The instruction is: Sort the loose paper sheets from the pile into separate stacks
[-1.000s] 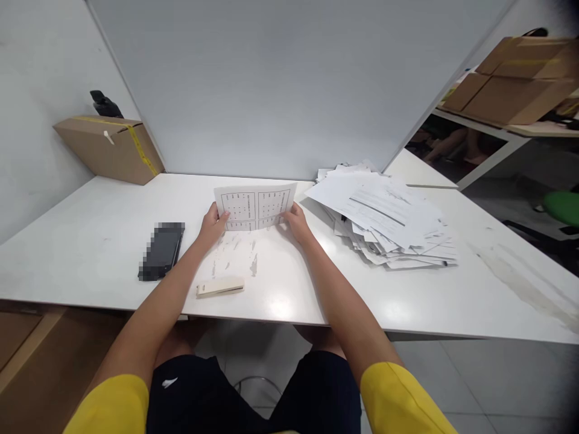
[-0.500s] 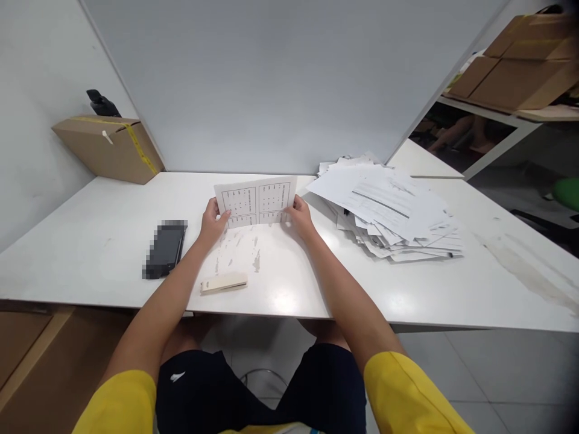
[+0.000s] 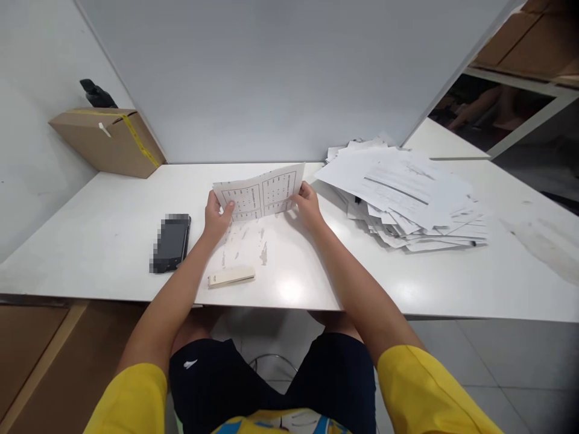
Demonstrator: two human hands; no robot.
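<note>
Both hands hold a folded sheet of printed paper (image 3: 261, 194) up off the table, its boxed print facing me. My left hand (image 3: 218, 216) grips the left edge, thumb on the front and fingers behind. At the opposite edge, my right hand (image 3: 308, 204) pinches the paper the same way. The sheet bends at its middle crease, and its right side stands higher than its left. Below it on the table lies a cream-coloured stapler (image 3: 231, 276). A black phone-like device (image 3: 172, 242), partly pixelated, rests left of my left forearm.
A messy stack of papers (image 3: 402, 199) lies to the right on the white table (image 3: 452, 289). A taped cardboard box (image 3: 108, 141) stands at the back left. The grey partition (image 3: 253, 78) rises behind. At the far right, part of another person's arm (image 3: 479, 108) shows.
The paper's right side has risen and the sheet now bends more at the crease. My view has shifted slightly. Both hands keep their hold.
</note>
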